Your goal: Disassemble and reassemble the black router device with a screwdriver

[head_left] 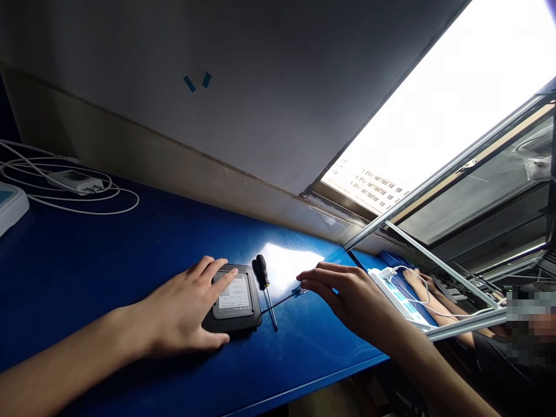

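A flat, square black device [255,301] with a printed white label lies on the blue table. My left hand [185,307] grips it from the left, with the thumb along its near edge and the fingers spread over its top and far edge. In my right hand [347,289] is a screwdriver [297,291] with a clear blue handle, pinched between thumb and fingers. Its thin shaft points left, and the tip meets the device's right side near the lower corner. A second screwdriver [262,269], black-handled, lies just right of the device, its shaft passing beneath or behind the blue one's.
At the left sit a white charger [78,182] with coiled cable and part of a white device [11,205]. A white power strip [402,298] stands at the right, past a metal frame post [391,217]. Another person's hands [419,284] are beyond it. A wall runs behind the table.
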Demonstrator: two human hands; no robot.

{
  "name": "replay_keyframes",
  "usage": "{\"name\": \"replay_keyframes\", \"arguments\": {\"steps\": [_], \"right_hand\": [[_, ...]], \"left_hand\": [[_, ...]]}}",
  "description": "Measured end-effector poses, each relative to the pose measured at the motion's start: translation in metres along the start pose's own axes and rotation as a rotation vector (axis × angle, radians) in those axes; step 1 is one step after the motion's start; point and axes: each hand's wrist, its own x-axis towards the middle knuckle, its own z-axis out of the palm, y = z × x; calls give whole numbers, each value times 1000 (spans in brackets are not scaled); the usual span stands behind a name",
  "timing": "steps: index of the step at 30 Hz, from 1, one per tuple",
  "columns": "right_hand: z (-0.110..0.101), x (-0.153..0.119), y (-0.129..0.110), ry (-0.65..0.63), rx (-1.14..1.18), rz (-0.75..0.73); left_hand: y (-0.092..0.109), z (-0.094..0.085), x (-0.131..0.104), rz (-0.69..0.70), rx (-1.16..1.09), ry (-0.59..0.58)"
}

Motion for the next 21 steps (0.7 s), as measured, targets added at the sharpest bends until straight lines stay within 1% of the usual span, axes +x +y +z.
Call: {"name": "replay_keyframes", "arguments": {"steps": [5,9,12,14,16,18,21], "right_hand": [[2,-2,-6,1,48,-14],[3,-3,-13,23,46,-2],[3,-4,-11,30,36,16],[5,-7,-3,32,74,36],[11,-14,10,35,143,80],[23,-24,25,12,203,174],[50,-41,46,-3,327,323]], "left_hand": [[3,3,-2,-28,14,76],[2,5,-2,-32,4,96],[1,6,-2,-29,9,103],[1,4,-2,-31,24,94],[2,1,-2,-32,36,58],[2,0,-2,-22,37,22],[0,0,-1,-12,28,32]]}}
